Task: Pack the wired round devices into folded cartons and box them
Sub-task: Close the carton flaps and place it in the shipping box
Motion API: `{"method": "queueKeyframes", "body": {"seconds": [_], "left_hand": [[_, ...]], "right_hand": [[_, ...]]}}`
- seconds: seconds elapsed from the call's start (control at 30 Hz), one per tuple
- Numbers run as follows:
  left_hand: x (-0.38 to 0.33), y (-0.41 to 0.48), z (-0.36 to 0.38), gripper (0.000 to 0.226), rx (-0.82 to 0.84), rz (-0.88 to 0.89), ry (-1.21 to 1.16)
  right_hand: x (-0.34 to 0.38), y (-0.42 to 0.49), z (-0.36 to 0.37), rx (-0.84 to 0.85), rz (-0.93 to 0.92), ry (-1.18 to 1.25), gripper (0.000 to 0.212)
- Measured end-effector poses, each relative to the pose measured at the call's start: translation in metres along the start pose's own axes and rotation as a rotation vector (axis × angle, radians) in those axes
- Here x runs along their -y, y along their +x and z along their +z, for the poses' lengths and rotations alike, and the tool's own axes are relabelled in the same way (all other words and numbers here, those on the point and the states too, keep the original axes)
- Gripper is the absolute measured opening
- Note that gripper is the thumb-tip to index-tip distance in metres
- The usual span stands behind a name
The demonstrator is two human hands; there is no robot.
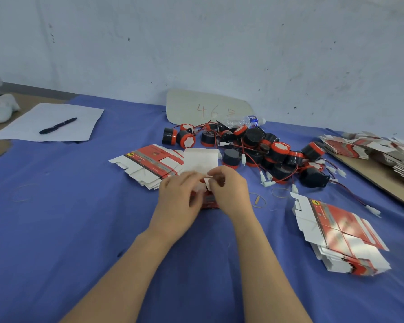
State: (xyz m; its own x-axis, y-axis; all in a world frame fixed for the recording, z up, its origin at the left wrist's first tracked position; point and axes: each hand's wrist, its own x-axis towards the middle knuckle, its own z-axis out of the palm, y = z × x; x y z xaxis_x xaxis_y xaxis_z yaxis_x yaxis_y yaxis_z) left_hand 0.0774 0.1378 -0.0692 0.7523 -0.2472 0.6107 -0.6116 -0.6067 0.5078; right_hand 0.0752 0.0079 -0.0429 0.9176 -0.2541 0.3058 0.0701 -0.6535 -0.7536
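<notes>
The left hand point(180, 201) curls round a small red carton point(209, 201) mid-table, and the right hand point(230, 192) pinches its white flap with bent fingers. Bare blue cloth point(79, 229) lies open toward the person and to the left. Flat cartons point(149, 164) lie just left of the hands, with another stack point(341, 236) to the right. The heap of wired devices point(254, 148) sits just behind, near the scuffed pale wall point(196, 43). A board point(205, 108) against the wall reads "46" plus a blurred mark. Paper point(33, 127) and a pen point(57, 125) lie far left.

One pen point(57, 125), one bottle point(245, 121), one paper sheet point(79, 130) (devices point(252, 136) heaped, uncountable)
</notes>
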Motion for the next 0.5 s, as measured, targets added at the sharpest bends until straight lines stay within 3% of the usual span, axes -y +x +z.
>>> {"method": "queueKeyframes", "body": {"seconds": [0.13,0.23,0.37,0.5], "left_hand": [[0.004,0.005,-0.010,0.017,-0.324,-0.310,-0.328],[0.006,0.008,-0.011,0.029,-0.162,-0.677,-0.616],[0.004,0.009,-0.006,0.038,0.006,-0.668,-0.650],[0.001,0.013,-0.009,0.024,0.013,-0.798,-0.880]], "right_hand": [[-0.002,0.001,0.005,0.023,0.017,-0.040,0.030],[-0.007,0.003,0.003,0.036,0.082,0.018,0.055],[-0.015,0.005,-0.002,0.127,0.124,0.145,0.077],[-0.019,0.005,-0.001,0.148,0.103,0.236,0.067]]}}
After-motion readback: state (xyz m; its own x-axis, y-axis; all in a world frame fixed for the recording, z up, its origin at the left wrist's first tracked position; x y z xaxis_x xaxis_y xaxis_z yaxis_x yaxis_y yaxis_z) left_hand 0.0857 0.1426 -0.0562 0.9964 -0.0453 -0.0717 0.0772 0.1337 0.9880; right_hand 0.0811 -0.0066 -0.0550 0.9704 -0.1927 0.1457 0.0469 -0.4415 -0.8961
